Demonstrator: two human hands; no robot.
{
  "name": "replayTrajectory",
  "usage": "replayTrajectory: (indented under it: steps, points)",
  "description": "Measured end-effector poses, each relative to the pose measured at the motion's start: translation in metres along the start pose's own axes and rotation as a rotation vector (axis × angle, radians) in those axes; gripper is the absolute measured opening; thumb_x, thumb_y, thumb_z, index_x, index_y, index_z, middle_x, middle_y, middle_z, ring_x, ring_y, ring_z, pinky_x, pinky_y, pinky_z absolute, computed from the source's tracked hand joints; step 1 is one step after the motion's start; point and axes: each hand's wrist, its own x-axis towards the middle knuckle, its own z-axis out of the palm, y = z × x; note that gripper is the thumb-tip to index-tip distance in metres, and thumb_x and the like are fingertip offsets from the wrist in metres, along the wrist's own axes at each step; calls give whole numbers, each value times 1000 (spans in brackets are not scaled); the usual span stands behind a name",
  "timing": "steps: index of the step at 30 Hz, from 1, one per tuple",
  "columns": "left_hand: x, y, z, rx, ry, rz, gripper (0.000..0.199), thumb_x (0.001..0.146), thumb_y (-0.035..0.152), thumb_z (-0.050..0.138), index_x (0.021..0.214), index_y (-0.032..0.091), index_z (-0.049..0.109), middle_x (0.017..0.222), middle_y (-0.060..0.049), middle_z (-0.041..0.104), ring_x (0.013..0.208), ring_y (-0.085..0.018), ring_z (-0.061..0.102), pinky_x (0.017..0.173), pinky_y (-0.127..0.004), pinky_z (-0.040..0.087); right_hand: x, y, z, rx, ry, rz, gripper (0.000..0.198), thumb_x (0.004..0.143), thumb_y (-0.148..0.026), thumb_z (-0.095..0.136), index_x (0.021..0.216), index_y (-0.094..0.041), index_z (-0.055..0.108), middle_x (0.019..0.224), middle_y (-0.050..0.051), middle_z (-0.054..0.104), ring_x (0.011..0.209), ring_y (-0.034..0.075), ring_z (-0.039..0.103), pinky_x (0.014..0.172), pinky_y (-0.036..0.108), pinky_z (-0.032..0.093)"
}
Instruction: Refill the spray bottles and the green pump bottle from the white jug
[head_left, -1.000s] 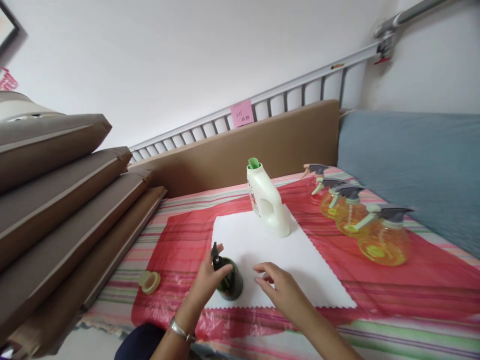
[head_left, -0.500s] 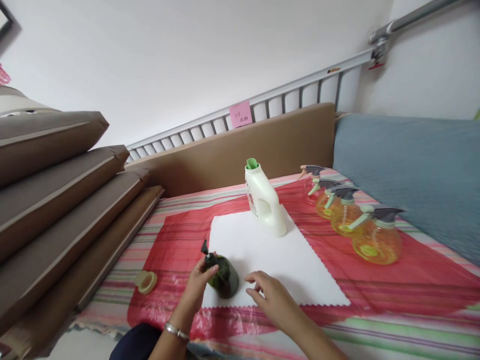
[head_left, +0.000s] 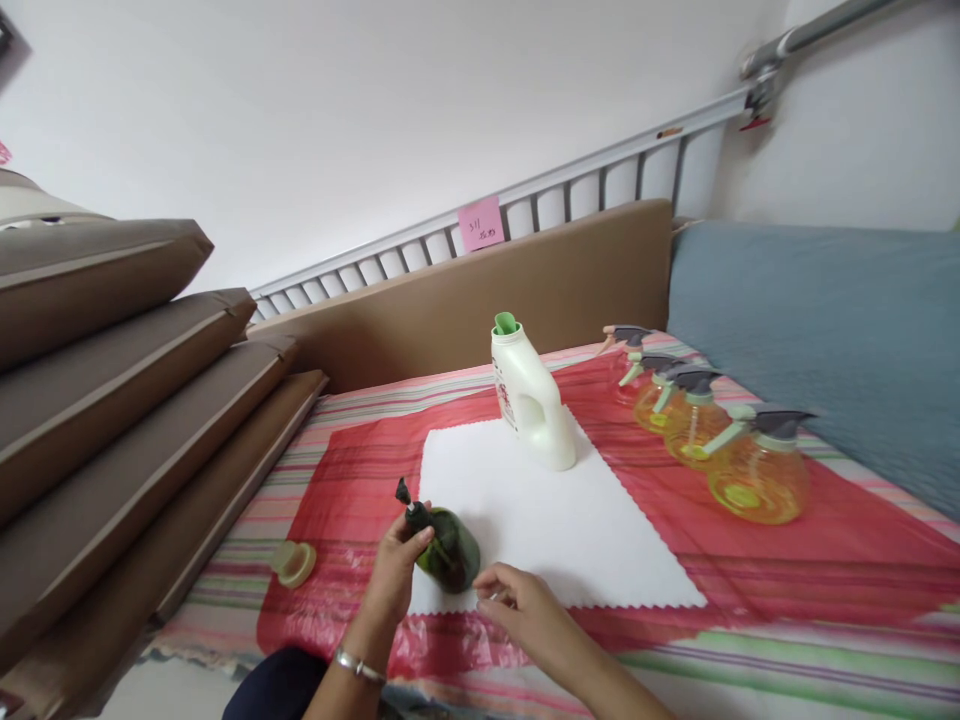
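Note:
A dark green pump bottle (head_left: 454,557) leans over the white scalloped mat (head_left: 570,540), its pump head pointing up and left. My left hand (head_left: 399,555) is closed round its neck, thumb in front. Beside the bottle's lower right side is my right hand (head_left: 517,605), fingers curled with a gap between thumb and forefinger, nothing visible in it; whether its fingertips touch the bottle I cannot tell. Farther back on the mat stands a white jug (head_left: 534,400) with a handle and a green spout in its uncapped neck.
Several spray bottles (head_left: 757,485) with yellow or pinkish bodies line the right side of the red plastic sheet (head_left: 345,480). A pale green cap (head_left: 298,564) lies at the left. Stacked brown cushions (head_left: 187,440) rise on the left; a brown board (head_left: 480,310) stands behind.
My right hand has moved slightly left and down, closer to the bottle's base, with its fingers drawn closer together. The pump head in my left hand has shifted slightly left.

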Motion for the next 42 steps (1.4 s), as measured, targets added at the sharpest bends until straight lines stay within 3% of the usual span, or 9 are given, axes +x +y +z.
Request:
replayTrajectory:
  steps: [7, 12, 15, 20, 23, 26, 29, 36, 42]
  points:
    - [-2, 2, 5, -12, 30, 12, 48, 55, 27, 78, 99, 14, 68, 101, -11, 69, 102, -27, 59, 92, -39, 40, 7, 13, 2, 241, 69, 200, 28, 70, -36, 58, 93, -20, 53, 70, 0, 59, 54, 15, 59, 51, 28, 49]
    - [-14, 27, 23, -67, -26, 39, 44, 55, 22, 78, 98, 19, 69, 104, -9, 69, 107, -26, 56, 97, -39, 37, 0, -7, -7, 427, 120, 204, 51, 80, -56, 45, 119, -25, 39, 117, 11, 54, 94, 20, 61, 75, 33, 50]
    - [-29, 52, 39, -119, -122, 33, 44, 56, 21, 78, 99, 20, 69, 109, -9, 67, 109, -27, 55, 97, -39, 36, -3, -23, -10, 736, 14, 162, 54, 82, -61, 40, 127, -31, 33, 131, 9, 46, 102, 21, 57, 74, 37, 49]
    - [-51, 77, 62, -165, -226, -2, 45, 56, 24, 78, 99, 18, 68, 115, -12, 63, 109, -31, 53, 95, -42, 38, -9, -32, -11, 1142, -299, 54, 57, 82, -62, 38, 125, -26, 42, 124, 11, 55, 111, 28, 51, 82, 50, 44]
    - [-59, 83, 68, -133, -273, -7, 44, 56, 26, 79, 97, 17, 68, 116, -13, 62, 110, -32, 53, 96, -42, 37, -14, -32, -13, 1209, -314, 18, 48, 81, -55, 48, 119, -25, 51, 115, 10, 62, 106, 27, 55, 79, 46, 46]
    - [-63, 89, 71, -87, -344, 29, 56, 53, 29, 81, 105, 18, 64, 117, -14, 61, 111, -33, 52, 95, -42, 38, -18, -35, -15, 1243, -275, 5, 40, 80, -51, 53, 110, -24, 59, 108, 8, 66, 97, 24, 60, 74, 38, 48]
    - [-65, 98, 73, -89, -292, 82, 60, 52, 36, 81, 106, 19, 63, 123, -15, 57, 117, -34, 47, 95, -43, 38, -20, -39, -16, 1250, -239, -6, 38, 79, -49, 55, 108, -25, 59, 109, 8, 66, 97, 24, 60, 75, 38, 47]
    - [-57, 103, 75, -71, -116, 159, 32, 60, 31, 75, 88, 15, 69, 108, -12, 66, 113, -29, 51, 100, -40, 32, -18, -39, -17, 1232, -120, 3, 45, 81, -46, 54, 121, -29, 45, 114, 7, 62, 97, 25, 60, 80, 44, 46]
    - [-52, 101, 68, 67, -117, 236, 30, 63, 26, 73, 91, 16, 69, 110, -10, 65, 106, -25, 54, 95, -37, 36, -20, -43, -18, 1216, -76, -18, 56, 82, -41, 55, 132, -33, 29, 119, 8, 59, 100, 28, 58, 80, 47, 44]
